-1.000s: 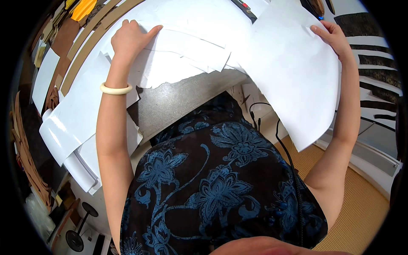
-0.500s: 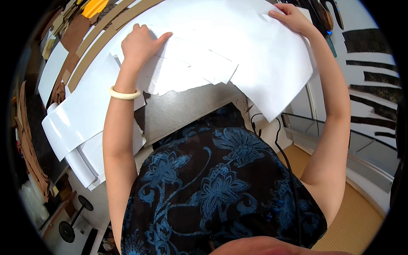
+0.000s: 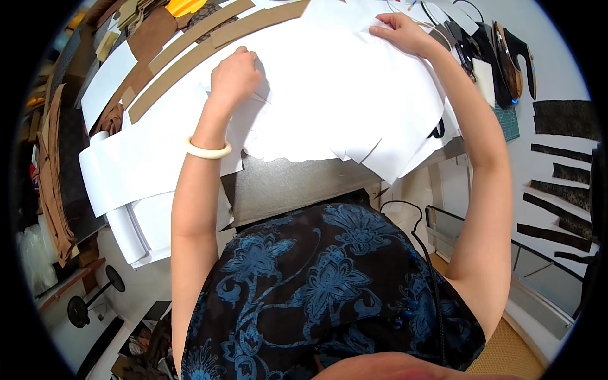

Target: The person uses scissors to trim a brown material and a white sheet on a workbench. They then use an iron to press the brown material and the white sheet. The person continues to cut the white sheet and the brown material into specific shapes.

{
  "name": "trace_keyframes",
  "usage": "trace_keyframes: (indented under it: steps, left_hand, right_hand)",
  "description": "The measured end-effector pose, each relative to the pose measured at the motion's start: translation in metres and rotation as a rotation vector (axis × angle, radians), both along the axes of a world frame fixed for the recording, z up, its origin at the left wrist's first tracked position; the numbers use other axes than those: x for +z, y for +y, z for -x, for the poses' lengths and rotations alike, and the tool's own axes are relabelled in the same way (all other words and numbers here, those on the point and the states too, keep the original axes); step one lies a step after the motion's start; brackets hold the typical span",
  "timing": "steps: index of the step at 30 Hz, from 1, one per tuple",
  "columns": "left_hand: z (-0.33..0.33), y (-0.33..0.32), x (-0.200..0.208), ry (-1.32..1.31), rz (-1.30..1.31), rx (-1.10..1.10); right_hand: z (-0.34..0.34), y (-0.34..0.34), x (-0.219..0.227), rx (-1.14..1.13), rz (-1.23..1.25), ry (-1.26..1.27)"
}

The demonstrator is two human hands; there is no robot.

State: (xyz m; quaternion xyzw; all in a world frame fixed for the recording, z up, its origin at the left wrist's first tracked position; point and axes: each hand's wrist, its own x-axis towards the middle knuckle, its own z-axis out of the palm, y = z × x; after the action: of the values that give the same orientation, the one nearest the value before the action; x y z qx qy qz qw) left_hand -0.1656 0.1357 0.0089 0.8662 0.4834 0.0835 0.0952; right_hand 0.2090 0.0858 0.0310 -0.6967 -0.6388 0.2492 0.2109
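Across the grey table [image 3: 288,187], the white sheet [image 3: 348,76] has been swung leftward since the earlier frames; it is now spread over other white papers, its pointed corner at the table's near edge. A roll of white paper [image 3: 128,237] is seen at the left. Long tan strips [image 3: 170,81] are laid beyond the left hand [image 3: 236,73], which is curled closed against the papers; whether any is gripped under it cannot be told. By the right hand [image 3: 399,31], the sheet's far part is pinched between thumb and fingers. On the left wrist a cream bangle [image 3: 208,151] is worn.
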Motion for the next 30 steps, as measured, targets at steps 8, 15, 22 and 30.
trace_keyframes:
  steps: [8, 15, 22, 30]
  left_hand:
    - [0.001, 0.000, 0.002, -0.052, 0.038, 0.014]
    - [0.006, -0.005, -0.005, -0.142, 0.006, -0.009]
    - [0.009, -0.014, -0.008, -0.116, 0.005, -0.037]
    - [-0.011, -0.023, -0.005, -0.046, -0.036, -0.087]
  right_hand:
    - [0.024, 0.036, -0.022, 0.015, 0.006, 0.107]
    - [0.043, 0.043, -0.022, 0.016, -0.060, 0.012]
    - [0.043, 0.066, -0.021, 0.216, 0.028, -0.134]
    - [0.051, 0.057, -0.032, 0.126, -0.081, -0.154]
